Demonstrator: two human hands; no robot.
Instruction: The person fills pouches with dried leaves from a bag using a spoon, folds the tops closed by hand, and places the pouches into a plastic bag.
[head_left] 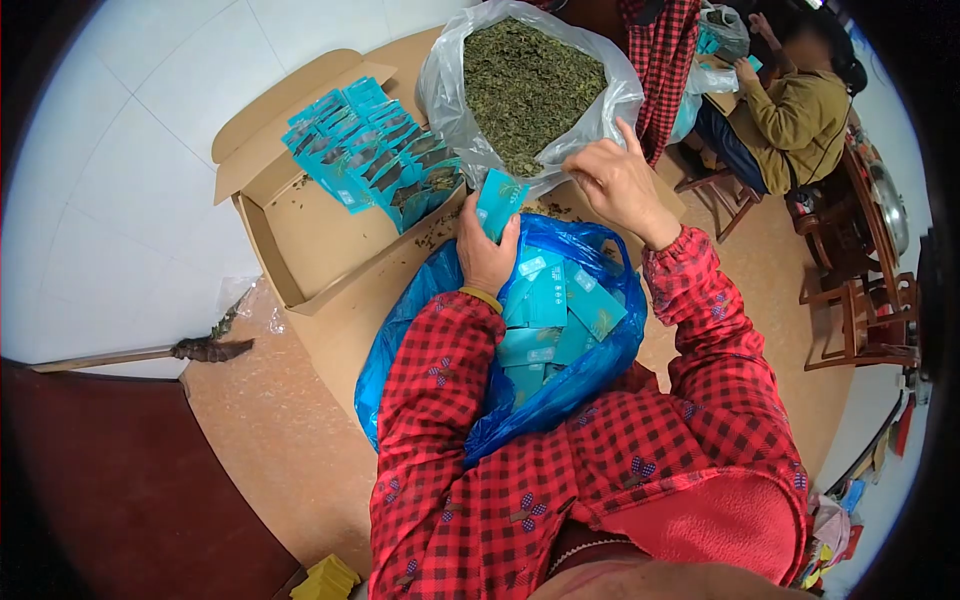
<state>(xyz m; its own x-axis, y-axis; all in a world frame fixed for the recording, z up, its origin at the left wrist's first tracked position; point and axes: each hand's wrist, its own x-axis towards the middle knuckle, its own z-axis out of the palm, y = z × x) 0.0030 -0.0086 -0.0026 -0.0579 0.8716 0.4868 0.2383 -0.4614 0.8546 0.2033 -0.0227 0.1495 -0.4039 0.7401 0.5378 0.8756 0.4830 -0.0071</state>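
Speckled tan flooring (260, 400) is seen from above, bordered by pale tiles (110, 190) at upper left. One teal packet (503, 203) is held upright in the left hand (486, 250), between thumb and fingers, just above a blue plastic bag (398, 325) filled with flat teal packets (545, 300). The right hand (618, 188) is placed beside a clear bag (438, 95) of dried leaves (535, 85), its index finger raised; whether anything is pinched cannot be told. Leaf-filled pouches (370, 155) are lined up in an open cardboard box (330, 235).
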